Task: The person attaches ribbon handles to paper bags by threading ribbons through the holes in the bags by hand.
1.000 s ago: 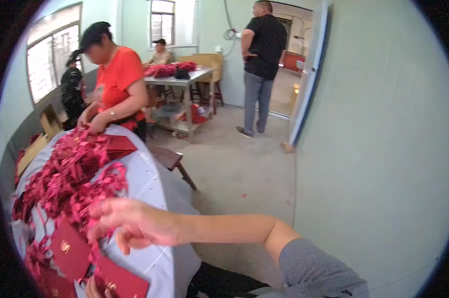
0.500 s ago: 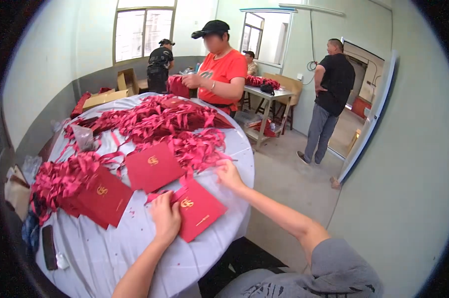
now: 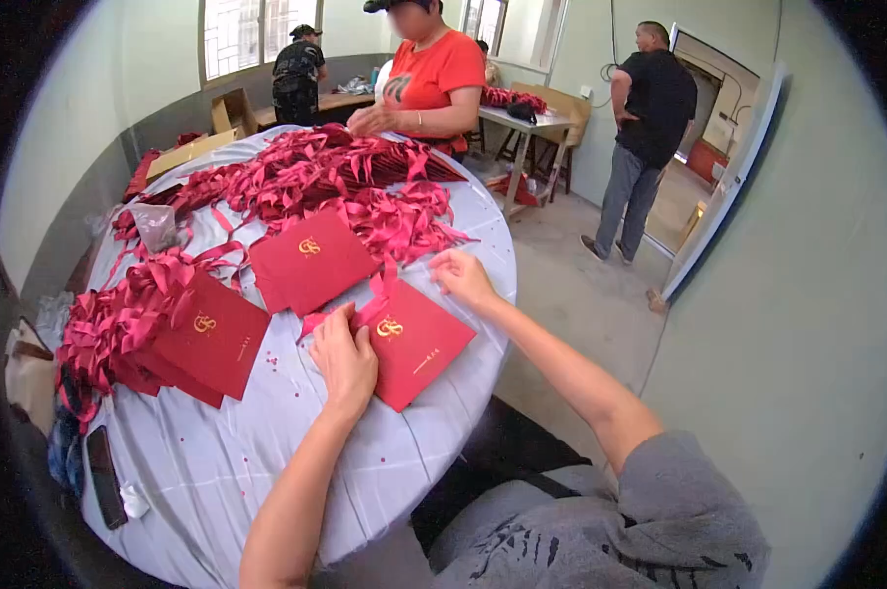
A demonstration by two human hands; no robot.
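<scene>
A flat red paper bag (image 3: 419,344) with a gold emblem and pinkish-red ribbon lies on the white-covered round table (image 3: 267,481). My left hand (image 3: 345,361) is closed at its left edge, fingers curled over the ribbon there; the fingertips are partly hidden. Just beyond the bag's upper right edge, my right hand (image 3: 463,278) hovers with fingers loosely bent and slightly apart, nothing visible in them. Another red bag (image 3: 311,260) lies beyond my left hand. To the left is a fanned stack of red bags (image 3: 213,339), their ribbons (image 3: 120,329) bunched at its side.
A big heap of ribboned bags (image 3: 306,172) covers the table's far side, where a person in red (image 3: 434,88) stands. A clear plastic bag (image 3: 154,226) sits at left, a phone (image 3: 106,476) near the left edge. Another person (image 3: 650,128) stands by the open door (image 3: 723,187).
My right hand has drawn in slightly nearer the bag's top corner; my left hand stays at its edge. The person in red has lowered their hands to the heap. The view has tilted down.
</scene>
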